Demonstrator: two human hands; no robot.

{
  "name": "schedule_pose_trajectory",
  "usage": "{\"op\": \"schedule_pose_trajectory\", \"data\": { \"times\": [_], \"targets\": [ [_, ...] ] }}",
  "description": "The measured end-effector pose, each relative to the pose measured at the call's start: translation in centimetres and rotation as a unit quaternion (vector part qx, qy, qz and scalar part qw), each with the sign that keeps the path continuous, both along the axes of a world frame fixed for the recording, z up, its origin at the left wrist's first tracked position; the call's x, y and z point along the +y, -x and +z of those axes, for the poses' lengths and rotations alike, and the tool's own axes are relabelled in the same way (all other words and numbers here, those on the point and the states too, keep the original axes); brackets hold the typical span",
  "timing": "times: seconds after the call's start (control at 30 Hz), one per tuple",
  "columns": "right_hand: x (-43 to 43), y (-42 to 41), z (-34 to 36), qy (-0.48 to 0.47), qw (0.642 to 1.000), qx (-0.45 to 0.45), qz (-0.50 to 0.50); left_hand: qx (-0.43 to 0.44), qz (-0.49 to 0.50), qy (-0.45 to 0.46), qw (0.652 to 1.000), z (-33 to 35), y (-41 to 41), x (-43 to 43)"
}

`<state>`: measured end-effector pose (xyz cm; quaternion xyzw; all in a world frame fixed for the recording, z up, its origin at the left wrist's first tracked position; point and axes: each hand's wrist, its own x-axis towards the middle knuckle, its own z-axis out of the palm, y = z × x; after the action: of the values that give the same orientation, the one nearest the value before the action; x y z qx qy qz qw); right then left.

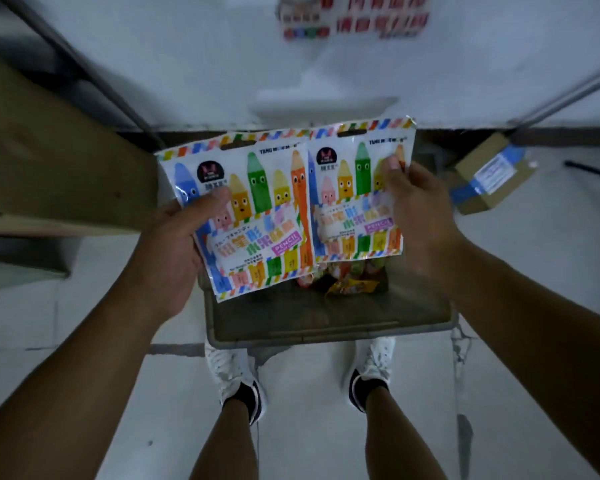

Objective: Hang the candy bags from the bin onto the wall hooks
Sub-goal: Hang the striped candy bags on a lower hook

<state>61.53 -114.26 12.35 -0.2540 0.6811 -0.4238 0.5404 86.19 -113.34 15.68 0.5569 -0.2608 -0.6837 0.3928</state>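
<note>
Though blurred, both candy bags (pixel 260 202) (pixel 355 188) read "PENCIL".

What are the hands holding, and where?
The left hand grips the left bag by its left edge; right hand grips the right bag by its right edge.

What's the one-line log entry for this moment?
left hand: grips left bag | right hand: pinches right bag | bin: candy inside | hung: neither
</note>
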Motion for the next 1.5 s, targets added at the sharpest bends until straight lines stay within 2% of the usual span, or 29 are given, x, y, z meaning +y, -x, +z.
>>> {"op": "schedule_pose_trajectory", "data": {
  "times": [0.2,0.43,0.67,1.03,1.27,1.5],
  "targets": [
    [-2.2,-1.3,12.3,0.106,0.994,0.012,0.03,0.01,-0.025,0.105,0.994,12.2,-1.1,-2.6],
    [-3.8,-2.5,27.3,0.207,0.976,-0.018,0.063,0.012,0.009,0.225,0.974,26.4,-3.2,-3.4],
    [-3.4,-4.8,40.4,0.28,0.956,-0.016,0.083,-0.024,0.073,0.288,0.955,38.8,-5.4,-2.0],
    [-0.2,-5.9,59.1,0.381,0.924,-0.02,0.037,-0.023,0.15,0.384,0.911,55.6,-6.1,0.3],
    [1.8,-6.1,67.5,0.413,0.91,0.007,0.023,-0.022,0.203,0.412,0.888,63.5,-5.4,0.9],
    [2.5,-6.0,70.5,0.392,0.92,-0.007,0.012,-0.023,0.216,0.399,0.891,66.2,-4.6,0.8]
  ]
}}
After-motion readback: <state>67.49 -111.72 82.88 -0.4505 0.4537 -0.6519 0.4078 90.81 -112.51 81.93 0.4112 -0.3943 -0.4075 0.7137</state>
